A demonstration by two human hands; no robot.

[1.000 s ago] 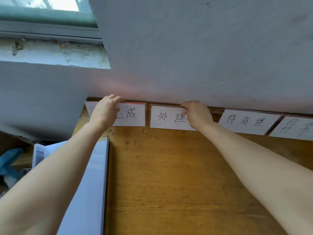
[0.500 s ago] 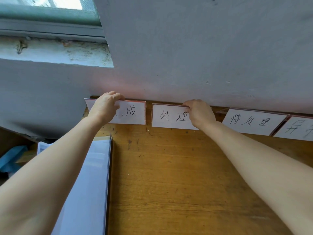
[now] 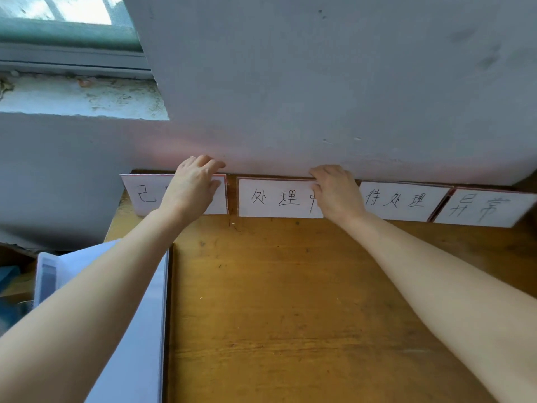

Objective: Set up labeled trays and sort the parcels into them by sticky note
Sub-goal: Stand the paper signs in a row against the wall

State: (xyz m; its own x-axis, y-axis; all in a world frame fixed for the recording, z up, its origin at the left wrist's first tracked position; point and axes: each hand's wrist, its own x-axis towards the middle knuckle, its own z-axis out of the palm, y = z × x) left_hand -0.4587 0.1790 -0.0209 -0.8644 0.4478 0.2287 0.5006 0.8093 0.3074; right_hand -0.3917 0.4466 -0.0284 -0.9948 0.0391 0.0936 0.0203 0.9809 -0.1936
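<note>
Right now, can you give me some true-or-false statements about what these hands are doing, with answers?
The left hand holds the leftmost card. True.
The right hand holds a parcel. False: it holds the right end of the second card.
A third card and a fourth card stand further right. True.
The table is glass. False: it is wood.
A window shows at the upper left. True.
</note>
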